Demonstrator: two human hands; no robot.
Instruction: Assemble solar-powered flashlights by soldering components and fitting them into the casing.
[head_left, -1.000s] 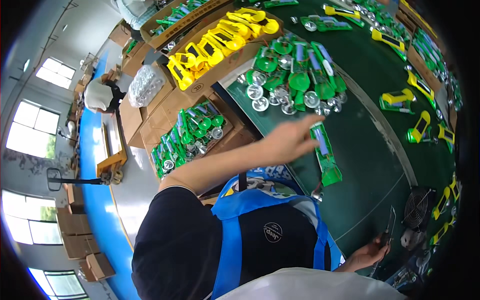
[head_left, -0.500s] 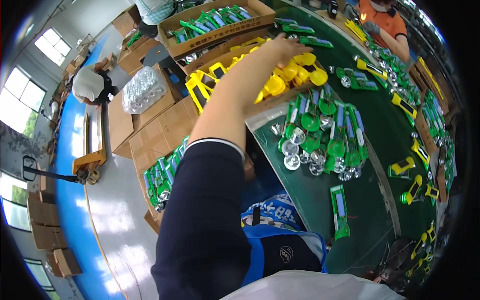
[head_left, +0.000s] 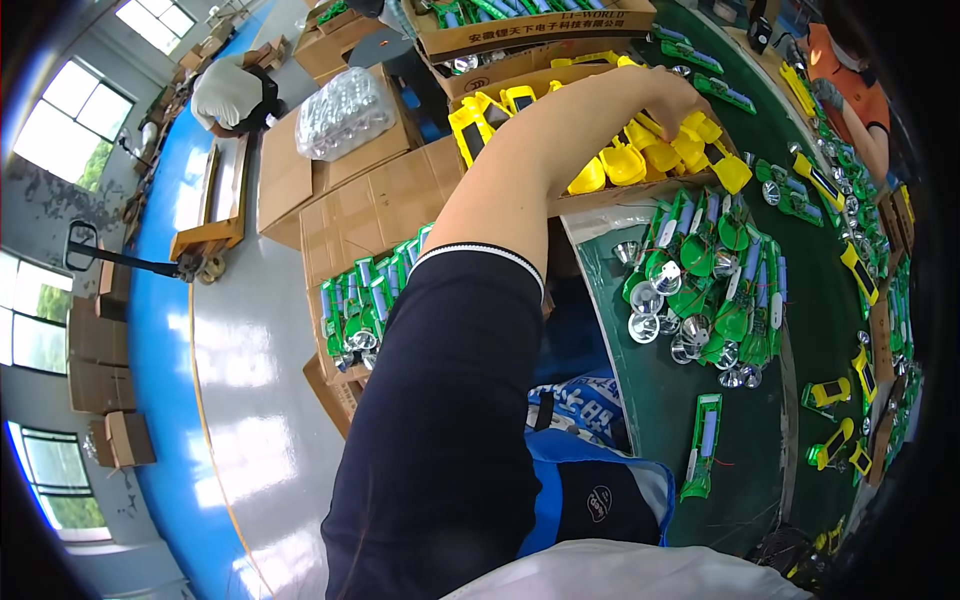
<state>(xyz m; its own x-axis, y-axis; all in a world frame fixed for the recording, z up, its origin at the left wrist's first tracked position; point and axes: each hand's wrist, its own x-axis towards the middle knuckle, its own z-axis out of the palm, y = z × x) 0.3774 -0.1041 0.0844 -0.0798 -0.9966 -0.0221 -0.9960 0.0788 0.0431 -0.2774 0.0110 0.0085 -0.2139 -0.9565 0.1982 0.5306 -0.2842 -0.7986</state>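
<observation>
A: What do the boxes hold, left to right?
B: Green parts in a low cardboard box [head_left: 365,315]; yellow housings [head_left: 640,160] in another carton [head_left: 640,195] (beside the green counter [head_left: 650,420]).
A: The hands?
B: The left hand [head_left: 665,95] reaches into the housings, grip unclear; the right is unseen.

Glossy yellow plastic shells [head_left: 640,160]; matt cardboard box [head_left: 370,205].

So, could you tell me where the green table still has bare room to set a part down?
Bare green table lies between the heap of green parts and silver reflectors and the single green part near the edge. The heap itself is crowded, as is the box of yellow housings where the left hand reaches.
</observation>
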